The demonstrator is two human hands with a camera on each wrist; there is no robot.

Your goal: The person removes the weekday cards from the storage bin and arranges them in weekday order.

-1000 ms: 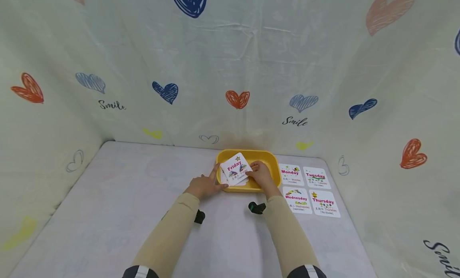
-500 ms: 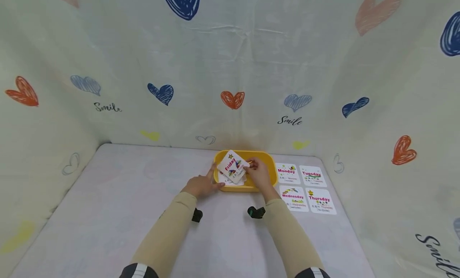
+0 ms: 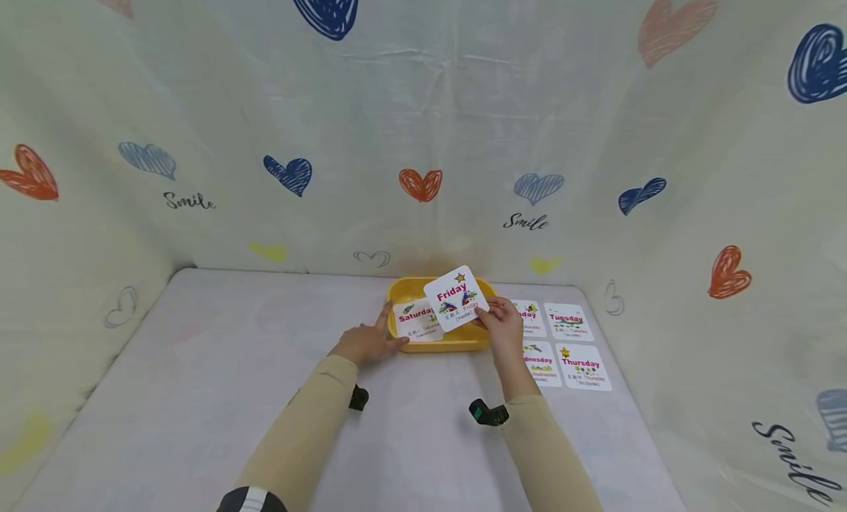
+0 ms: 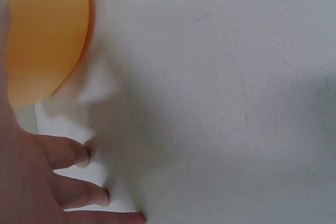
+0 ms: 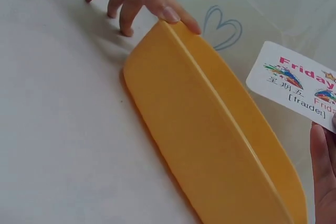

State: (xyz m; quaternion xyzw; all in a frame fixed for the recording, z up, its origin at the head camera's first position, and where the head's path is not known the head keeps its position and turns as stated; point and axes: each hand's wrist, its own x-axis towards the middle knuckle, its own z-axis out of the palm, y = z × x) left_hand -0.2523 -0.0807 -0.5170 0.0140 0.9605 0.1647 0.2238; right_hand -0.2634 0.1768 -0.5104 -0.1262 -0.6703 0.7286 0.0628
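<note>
My right hand point(image 3: 504, 332) pinches the lower right corner of a white Friday card point(image 3: 456, 299), held tilted above a yellow tray point(image 3: 423, 346). The same Friday card point(image 5: 294, 80) shows at the right edge of the right wrist view. A Saturday card point(image 3: 418, 322) lies inside the tray, partly covered by the Friday card. At the tray's left end my left hand point(image 3: 365, 343) rests on the rim with thumb and index finger spread. In the left wrist view, its other fingers point(image 4: 73, 192) reach down to the table beside the tray.
Right of the tray lie a Tuesday card point(image 3: 567, 322), a Thursday card point(image 3: 584, 366), a Wednesday card point(image 3: 541, 365) and a partly hidden Monday card point(image 3: 531, 319). Heart-printed cloth point(image 3: 463, 129) hangs behind and beside the white table point(image 3: 231, 365).
My right hand has lifted the Friday card up and to the right, which uncovers the Saturday card. The left hand has stayed on the tray's rim. The head view has shifted slightly.
</note>
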